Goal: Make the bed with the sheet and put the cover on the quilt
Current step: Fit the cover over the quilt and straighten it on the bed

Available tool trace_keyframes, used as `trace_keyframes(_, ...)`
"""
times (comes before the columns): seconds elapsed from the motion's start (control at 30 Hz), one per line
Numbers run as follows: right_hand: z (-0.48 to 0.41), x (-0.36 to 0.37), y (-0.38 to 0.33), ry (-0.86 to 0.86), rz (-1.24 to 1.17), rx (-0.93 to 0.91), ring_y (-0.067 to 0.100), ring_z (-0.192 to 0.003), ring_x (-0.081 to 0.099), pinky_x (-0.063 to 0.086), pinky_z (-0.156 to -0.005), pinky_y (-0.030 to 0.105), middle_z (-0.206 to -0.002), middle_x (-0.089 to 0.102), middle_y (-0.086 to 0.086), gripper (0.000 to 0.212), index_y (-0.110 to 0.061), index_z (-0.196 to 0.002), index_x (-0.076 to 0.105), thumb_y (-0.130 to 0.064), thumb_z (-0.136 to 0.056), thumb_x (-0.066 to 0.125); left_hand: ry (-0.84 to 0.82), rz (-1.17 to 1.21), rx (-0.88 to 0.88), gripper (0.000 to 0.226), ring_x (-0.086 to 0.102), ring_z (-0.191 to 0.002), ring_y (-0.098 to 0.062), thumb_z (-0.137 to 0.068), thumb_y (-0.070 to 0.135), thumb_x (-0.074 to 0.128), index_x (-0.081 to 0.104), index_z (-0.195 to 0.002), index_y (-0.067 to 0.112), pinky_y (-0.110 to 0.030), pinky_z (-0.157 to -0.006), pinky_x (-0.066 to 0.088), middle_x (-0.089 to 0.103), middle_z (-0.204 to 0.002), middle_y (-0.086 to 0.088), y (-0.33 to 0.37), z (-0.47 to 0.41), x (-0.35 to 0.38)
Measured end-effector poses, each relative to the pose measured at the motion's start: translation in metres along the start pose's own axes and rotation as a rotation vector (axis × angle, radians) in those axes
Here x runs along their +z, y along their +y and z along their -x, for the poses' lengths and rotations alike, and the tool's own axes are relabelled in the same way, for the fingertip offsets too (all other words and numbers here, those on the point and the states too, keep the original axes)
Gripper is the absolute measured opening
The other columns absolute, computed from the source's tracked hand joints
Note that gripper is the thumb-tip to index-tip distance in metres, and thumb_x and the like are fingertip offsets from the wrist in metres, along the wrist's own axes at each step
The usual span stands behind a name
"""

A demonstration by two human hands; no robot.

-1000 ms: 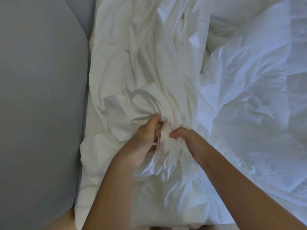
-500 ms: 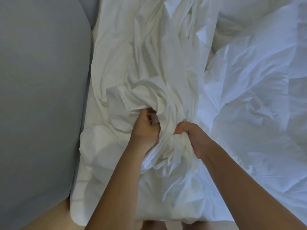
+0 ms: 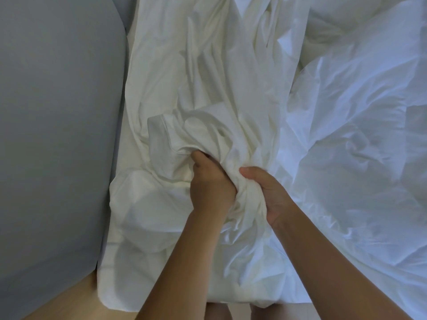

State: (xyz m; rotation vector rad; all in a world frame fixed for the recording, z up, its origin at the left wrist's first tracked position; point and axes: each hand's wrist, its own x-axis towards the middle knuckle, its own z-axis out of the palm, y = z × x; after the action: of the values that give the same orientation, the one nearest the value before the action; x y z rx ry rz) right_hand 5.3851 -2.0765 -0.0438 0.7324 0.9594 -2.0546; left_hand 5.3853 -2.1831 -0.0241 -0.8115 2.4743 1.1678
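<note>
Because only 1 view, the head camera, shows the scene, everything here comes from it. A creamy white cover [image 3: 208,88] lies crumpled down the middle of the frame, on the bed beside a grey panel [image 3: 57,135] at the left; the bluish-white quilt [image 3: 358,146] fills the right. The left hand [image 3: 211,183] and right hand [image 3: 269,195] sit close together at lower centre, each grip clenched on a gathered bunch of the cover. It looks light, soft and limp, likely to sag and slip, so a hem or corner seems the better hold than mid-cloth.
</note>
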Motion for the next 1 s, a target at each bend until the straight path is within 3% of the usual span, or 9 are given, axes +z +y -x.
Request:
trace_keyframes(0.13,0.003,-0.004,-0.004,-0.059,-0.002,-0.046,0.021,-0.072,0.070,0.058,-0.064,0.033,-0.081,0.072,0.008,0.051,-0.015,-0.078,0.078,-0.023,-0.029,0.089,-0.039,-0.095,-0.052,0.050,0.053,-0.111,-0.031,-0.090,0.024,0.058,0.035,-0.127,0.000,-0.031,-0.083,0.040,0.050,-0.125,-0.017,0.006,-0.004,0.003)
trace_keyframes(0.23,0.006,0.004,-0.010,-0.082,0.190,-0.090,0.021,-0.085,0.071,0.058,-0.070,0.032,-0.094,0.073,0.007,0.074,-0.017,-0.101,0.072,-0.035,-0.033,0.094,-0.101,-0.115,-0.058,0.056,0.049,-0.118,-0.030,-0.089,0.026,0.060,0.032,-0.133,0.003,-0.032,-0.093,0.039,0.044,-0.130,-0.014,0.010,-0.007,0.004)
trace_keyframes(0.33,0.000,0.009,-0.008,0.025,0.322,-0.183,0.022,-0.092,0.070,0.056,-0.074,0.032,-0.099,0.073,0.007,0.055,-0.014,-0.112,0.065,-0.020,-0.059,0.078,-0.081,-0.032,-0.059,0.045,0.050,-0.116,-0.031,-0.092,0.021,0.053,0.038,-0.131,0.005,-0.033,-0.093,0.039,0.049,-0.126,-0.014,0.010,-0.004,0.000)
trace_keyframes(0.47,-0.007,-0.002,-0.002,0.081,0.071,-0.112,0.017,-0.067,0.068,0.053,-0.061,0.026,-0.070,0.069,0.003,0.006,-0.016,-0.071,0.074,-0.012,-0.070,0.070,-0.088,0.135,-0.045,0.025,0.057,-0.100,-0.026,-0.086,0.019,0.057,0.055,-0.110,0.009,-0.028,-0.079,0.042,0.062,-0.100,-0.004,-0.004,-0.005,-0.006)
trace_keyframes(0.6,-0.012,-0.013,-0.001,0.073,0.029,-0.052,0.020,-0.071,0.067,0.052,-0.072,0.033,-0.075,0.069,0.006,0.012,-0.013,-0.072,0.073,-0.016,-0.061,0.071,-0.123,0.248,-0.034,0.017,0.056,-0.087,-0.017,-0.084,0.015,0.059,0.061,-0.100,0.011,-0.023,-0.072,0.039,0.062,-0.087,0.004,-0.015,-0.012,-0.015)
trace_keyframes(0.73,-0.013,-0.013,0.004,0.090,-0.010,-0.038,0.023,-0.078,0.066,0.050,-0.083,0.039,-0.077,0.068,0.007,0.021,-0.013,-0.073,0.071,-0.020,-0.053,0.075,-0.137,0.337,-0.063,0.014,0.059,-0.078,-0.022,-0.082,0.004,0.059,0.065,-0.094,0.004,-0.026,-0.070,0.043,0.063,-0.076,-0.002,-0.025,-0.017,-0.020)
trace_keyframes(0.8,-0.011,-0.012,0.004,0.084,-0.012,-0.038,0.020,-0.072,0.067,0.050,-0.079,0.037,-0.071,0.068,0.005,0.005,-0.015,-0.064,0.072,-0.016,-0.060,0.071,-0.142,0.253,-0.047,0.012,0.060,-0.080,-0.020,-0.084,0.012,0.062,0.066,-0.094,0.006,-0.024,-0.069,0.041,0.063,-0.078,0.000,-0.023,-0.018,-0.021)
trace_keyframes(0.93,-0.012,-0.014,0.003,0.086,-0.023,-0.036,0.020,-0.075,0.067,0.049,-0.080,0.037,-0.073,0.069,0.005,0.004,-0.016,-0.064,0.072,-0.017,-0.063,0.069,-0.284,0.007,-0.024,0.024,0.056,-0.089,-0.023,-0.091,0.028,0.054,0.064,-0.101,0.008,-0.026,-0.073,0.037,0.061,-0.087,-0.002,-0.012,-0.028,-0.026)
trace_keyframes(1.0,-0.013,-0.014,0.004,0.100,-0.031,-0.050,0.023,-0.080,0.066,0.049,-0.085,0.039,-0.078,0.069,0.006,0.014,-0.014,-0.072,0.072,-0.017,-0.058,0.074,-0.330,-0.009,-0.011,0.022,0.054,-0.089,-0.026,-0.095,0.026,0.048,0.061,-0.091,0.008,-0.027,-0.069,0.037,0.058,-0.086,-0.005,-0.005,-0.032,-0.024)
